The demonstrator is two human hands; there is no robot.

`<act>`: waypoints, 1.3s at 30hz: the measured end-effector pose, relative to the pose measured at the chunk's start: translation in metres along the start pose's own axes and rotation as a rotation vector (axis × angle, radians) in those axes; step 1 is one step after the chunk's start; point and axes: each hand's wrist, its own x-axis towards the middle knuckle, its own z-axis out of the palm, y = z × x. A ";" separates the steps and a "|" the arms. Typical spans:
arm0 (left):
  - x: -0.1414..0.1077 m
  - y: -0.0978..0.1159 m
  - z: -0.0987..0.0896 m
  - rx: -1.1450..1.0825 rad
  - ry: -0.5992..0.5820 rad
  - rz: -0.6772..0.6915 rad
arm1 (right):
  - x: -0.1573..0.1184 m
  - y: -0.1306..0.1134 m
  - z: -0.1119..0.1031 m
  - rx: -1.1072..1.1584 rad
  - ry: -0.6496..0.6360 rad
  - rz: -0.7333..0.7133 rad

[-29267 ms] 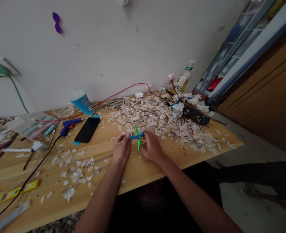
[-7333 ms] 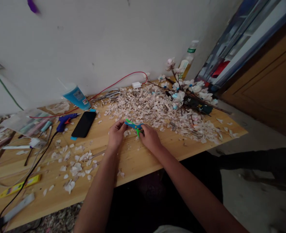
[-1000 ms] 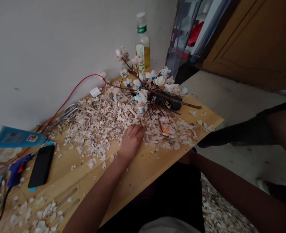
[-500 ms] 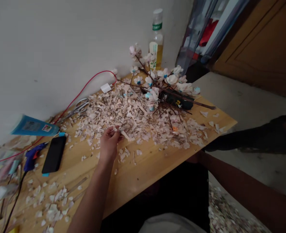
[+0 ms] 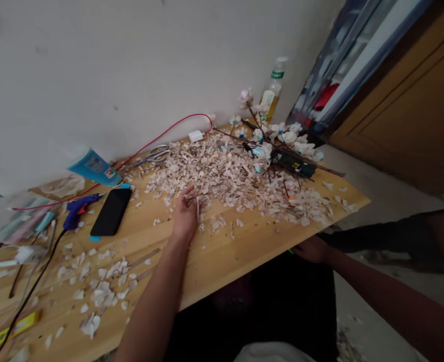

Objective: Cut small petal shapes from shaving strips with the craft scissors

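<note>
My left hand (image 5: 186, 215) rests at the near edge of a heap of pale dried petal-like flakes (image 5: 210, 168) on the wooden table. Its fingers are curled, and a thin pale sliver shows beside the thumb; what they hold is too small to name. By the table's front edge, low over my dark-clad lap, is my right hand (image 5: 312, 249). A small bright green bit shows at its fingertips, which are mostly in shadow. Beyond the heap lie brown branches with white blossoms (image 5: 263, 151), some with blue at the base.
Left of the heap lie scissors (image 5: 157, 154), a blue tube (image 5: 95, 168), a black phone (image 5: 111, 212) and a blue glue gun (image 5: 79, 208) with its cord. A drink bottle (image 5: 271, 95) stands by the wall. A red cable (image 5: 161, 134) runs to a white charger (image 5: 195, 136).
The view has swung left, so the table's things sit further right. My left hand has turned more upright at the heap's edge. A green bit now shows by my right hand.
</note>
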 end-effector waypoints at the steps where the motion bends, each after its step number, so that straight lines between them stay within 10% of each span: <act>1: -0.002 0.000 0.000 -0.036 -0.014 -0.020 | -0.002 0.010 -0.007 -0.010 -0.206 -0.189; 6: -0.006 0.003 -0.005 -0.243 -0.106 -0.133 | -0.046 0.008 -0.024 -0.161 -0.447 -0.492; 10: -0.002 0.002 -0.008 -0.346 -0.165 -0.164 | -0.069 -0.078 -0.004 0.096 -0.061 -0.359; 12: 0.000 0.001 -0.008 -0.351 -0.179 -0.164 | -0.049 -0.133 0.014 0.328 0.241 -0.151; 17: 0.002 0.002 -0.008 -0.345 -0.183 -0.166 | 0.062 -0.212 0.068 0.523 0.057 -0.121; 22: 0.000 0.008 -0.018 -0.377 -0.190 -0.140 | 0.131 -0.203 0.114 0.419 -0.092 -0.181; 30: 0.008 0.006 -0.026 -0.121 -0.169 -0.080 | 0.133 -0.185 0.139 0.653 -0.022 0.038; 36: 0.003 0.040 -0.042 0.106 0.296 0.380 | 0.139 -0.188 0.130 0.784 0.164 0.156; 39: -0.006 0.048 -0.042 0.347 0.275 0.549 | 0.138 -0.183 0.129 0.830 0.184 0.180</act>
